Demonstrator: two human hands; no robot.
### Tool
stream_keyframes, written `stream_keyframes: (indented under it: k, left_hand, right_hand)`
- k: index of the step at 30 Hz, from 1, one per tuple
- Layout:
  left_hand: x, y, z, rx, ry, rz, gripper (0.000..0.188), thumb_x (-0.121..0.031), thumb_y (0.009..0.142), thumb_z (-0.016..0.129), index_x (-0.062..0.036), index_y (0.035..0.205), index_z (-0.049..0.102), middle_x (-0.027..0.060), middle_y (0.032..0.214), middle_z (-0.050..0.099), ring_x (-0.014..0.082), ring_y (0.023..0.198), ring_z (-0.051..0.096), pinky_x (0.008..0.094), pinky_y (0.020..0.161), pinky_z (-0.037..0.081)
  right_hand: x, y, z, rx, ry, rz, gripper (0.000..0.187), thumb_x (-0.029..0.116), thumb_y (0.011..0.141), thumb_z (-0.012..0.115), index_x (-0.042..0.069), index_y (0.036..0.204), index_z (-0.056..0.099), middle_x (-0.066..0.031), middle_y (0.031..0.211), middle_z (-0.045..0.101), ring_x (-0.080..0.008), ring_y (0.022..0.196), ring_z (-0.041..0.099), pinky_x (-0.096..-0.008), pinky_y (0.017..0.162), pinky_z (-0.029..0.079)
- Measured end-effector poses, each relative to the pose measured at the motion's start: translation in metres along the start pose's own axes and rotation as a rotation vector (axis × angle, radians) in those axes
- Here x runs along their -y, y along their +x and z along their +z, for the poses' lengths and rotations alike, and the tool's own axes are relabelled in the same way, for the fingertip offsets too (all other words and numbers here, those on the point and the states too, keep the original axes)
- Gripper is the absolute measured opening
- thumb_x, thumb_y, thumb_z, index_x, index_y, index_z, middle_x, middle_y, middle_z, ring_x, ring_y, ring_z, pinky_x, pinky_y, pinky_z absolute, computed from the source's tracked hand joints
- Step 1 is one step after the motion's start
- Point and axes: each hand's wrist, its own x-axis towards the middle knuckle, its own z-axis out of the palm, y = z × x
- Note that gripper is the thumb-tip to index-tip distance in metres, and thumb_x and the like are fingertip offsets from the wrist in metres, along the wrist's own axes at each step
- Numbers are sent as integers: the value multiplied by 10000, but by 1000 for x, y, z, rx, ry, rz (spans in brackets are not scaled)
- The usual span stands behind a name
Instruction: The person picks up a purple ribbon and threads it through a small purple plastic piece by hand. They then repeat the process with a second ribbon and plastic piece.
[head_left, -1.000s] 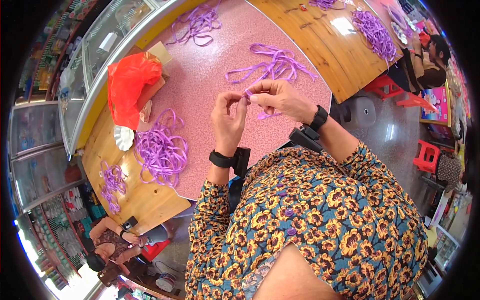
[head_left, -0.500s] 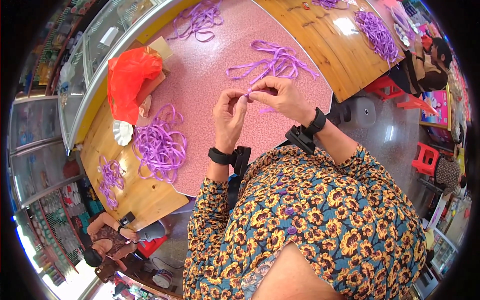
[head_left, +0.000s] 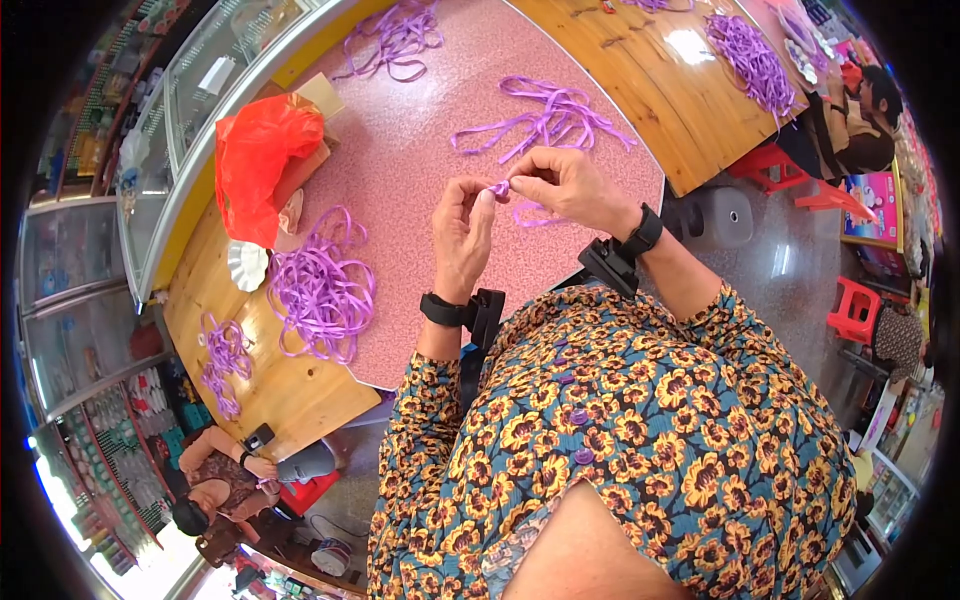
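Note:
Above the pink table (head_left: 420,130), my two hands meet with fingertips close together. My left hand (head_left: 464,232) pinches a small folded bit of purple ribbon (head_left: 501,188) between thumb and forefinger. From the other side, my right hand (head_left: 572,190) is closed in a pinch at the same ribbon, its fingers partly hiding it. A loop of ribbon (head_left: 535,214) shows just below the right hand. Just beyond my hands, a loose bundle of purple ribbon (head_left: 555,115) lies on the table.
A large purple ribbon heap (head_left: 318,285) lies at the left, beside a white fluted dish (head_left: 246,266). A red plastic bag (head_left: 262,165) covers a box. More ribbon (head_left: 752,65) lies on the wooden table (head_left: 640,90). Other people sit at the far right and lower left.
My right hand has drawn slightly right, away from the left, uncovering more of the folded ribbon at my left fingertips. The left hand has barely moved.

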Motion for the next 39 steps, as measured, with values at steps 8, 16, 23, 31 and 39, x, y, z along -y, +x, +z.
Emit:
stream_keyframes:
  k: [8,16,23,31,39]
  left_hand:
    - [2,-4,-2,-21,2,-22,114,-97,965,553,3,1018,560,62,931,637,102,858,596,243,758,484]
    - [9,-6,-6,-19,-18,-65,109,-90,968,551,6,1019,560,65,942,638,121,863,615,256,770,499]
    - [7,-9,-14,-1,-76,-41,163,-91,984,522,13,1105,556,79,979,637,138,883,616,272,798,509]
    - [-1,4,-18,76,164,177,292,-14,961,537,-44,1247,583,87,995,646,158,868,626,291,773,510]
    - [-11,15,-18,36,422,290,185,33,847,664,-19,1024,666,105,927,674,190,834,665,297,729,524]
  right_hand:
    - [-7,2,5,44,-20,29,187,151,896,660,-19,975,671,-44,845,683,-88,789,612,-253,697,498]
    - [-11,3,11,-14,-35,32,177,159,884,674,2,962,688,-7,824,662,-50,732,552,-220,634,447]
    - [-12,4,11,-71,-98,19,183,174,880,684,7,953,698,15,781,625,-44,704,517,-218,619,423]
    - [-5,3,11,-28,-108,7,181,160,871,691,7,968,706,-10,825,671,-56,747,571,-228,645,458]
    - [-8,5,8,-46,-73,9,187,149,878,695,0,988,718,-25,839,693,-58,765,596,-228,658,477]
